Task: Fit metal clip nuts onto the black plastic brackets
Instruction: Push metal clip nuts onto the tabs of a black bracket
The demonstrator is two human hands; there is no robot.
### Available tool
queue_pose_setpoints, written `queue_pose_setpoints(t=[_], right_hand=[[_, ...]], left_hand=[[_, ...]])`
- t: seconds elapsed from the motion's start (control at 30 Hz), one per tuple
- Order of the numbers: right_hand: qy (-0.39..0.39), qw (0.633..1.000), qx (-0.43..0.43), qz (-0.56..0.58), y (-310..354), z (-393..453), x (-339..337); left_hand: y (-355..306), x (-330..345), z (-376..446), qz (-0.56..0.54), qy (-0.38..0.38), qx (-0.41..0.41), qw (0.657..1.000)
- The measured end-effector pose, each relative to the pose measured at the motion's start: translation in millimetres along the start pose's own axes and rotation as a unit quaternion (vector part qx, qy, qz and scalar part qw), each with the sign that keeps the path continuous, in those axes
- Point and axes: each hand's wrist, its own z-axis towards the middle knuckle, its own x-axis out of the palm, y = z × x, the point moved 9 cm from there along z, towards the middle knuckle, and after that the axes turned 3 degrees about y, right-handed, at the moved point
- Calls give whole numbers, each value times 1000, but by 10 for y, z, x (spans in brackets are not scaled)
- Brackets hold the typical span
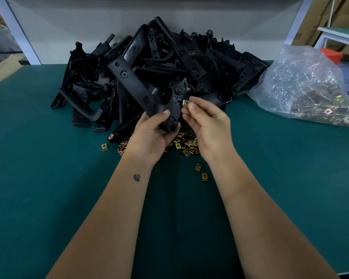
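Note:
My left hand (149,135) grips a black plastic bracket (133,83) by its lower end, holding it up above the table; the bracket's long arm points up and left. My right hand (206,121) pinches a brass-coloured metal clip nut (186,102) between thumb and forefinger, right at the bracket's right edge. Whether the nut is seated on the edge or only touching it I cannot tell. A small heap of loose clip nuts (186,144) lies on the table under both hands.
A big pile of black brackets (189,57) fills the back of the green table (48,178). A clear plastic bag of clip nuts (310,89) lies at the right. Three stray nuts lie apart from the heap (204,176). Cardboard boxes and shelving stand beyond the table.

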Motion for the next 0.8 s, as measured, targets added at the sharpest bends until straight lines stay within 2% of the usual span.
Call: queue_pose_setpoints(t=[0.2, 0.47, 0.63, 0.7, 0.8], right_hand=[[-5, 1000, -5, -7, 11, 0, -15], [-35, 994, 8, -107, -18, 21, -66], [-43, 992, 10, -122, -16, 17, -92], [-56, 970, -9, -235, 61, 27, -135], [-24, 882, -39, -470, 133, 25, -58]], left_hand=[[5, -1, 5, -3, -1, -1, 1000], [-6, 34, -24, 10, -3, 1, 1000], [-22, 30, -27, 13, -15, 12, 1000], [-55, 1, -27, -8, -27, 24, 999], [-120, -71, -16, -48, -47, 45, 997]])
